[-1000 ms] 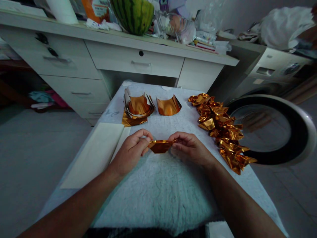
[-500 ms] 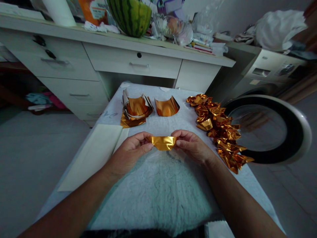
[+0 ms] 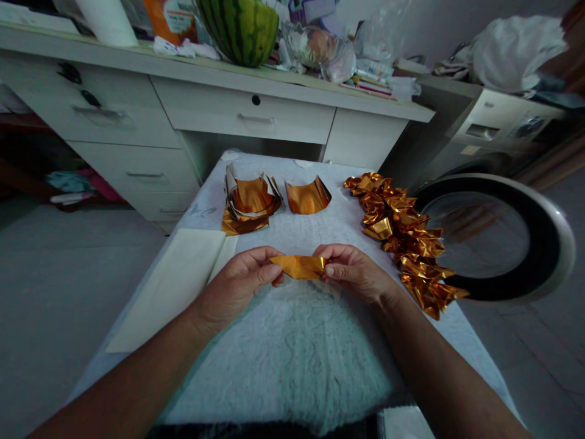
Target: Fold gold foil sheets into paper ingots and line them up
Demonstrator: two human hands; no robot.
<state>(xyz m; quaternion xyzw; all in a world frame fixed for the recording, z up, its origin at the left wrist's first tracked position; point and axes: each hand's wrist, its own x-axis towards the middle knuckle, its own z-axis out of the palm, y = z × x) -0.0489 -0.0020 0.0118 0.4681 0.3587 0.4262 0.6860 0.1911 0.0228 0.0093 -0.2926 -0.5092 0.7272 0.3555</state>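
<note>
A folded strip of gold foil paper (image 3: 299, 267) is stretched between my two hands, above the cloth-covered table (image 3: 292, 341). My left hand (image 3: 249, 274) pinches its left end between thumb and fingers. At the other end, my right hand (image 3: 350, 268) grips it the same way. Beyond the hands lies a single curled gold sheet (image 3: 308, 196). To its left sits a stack of curled gold sheets (image 3: 253, 198) with pale undersides. Several folded gold foil pieces (image 3: 402, 238) form a long heap along the table's right side.
White folded paper (image 3: 169, 286) lies on the table's left. Behind stands a drawer desk (image 3: 247, 113) bearing a cut watermelon (image 3: 242, 30), a white roll (image 3: 107, 21) and plastic bags. A washing machine's open round door (image 3: 498, 238) is at the right, near the table edge.
The gold strip has tilted and its left tip now shows pointed over my left thumb. My left fingers have shifted their hold slightly. The surrounding sheets have stayed in place.
</note>
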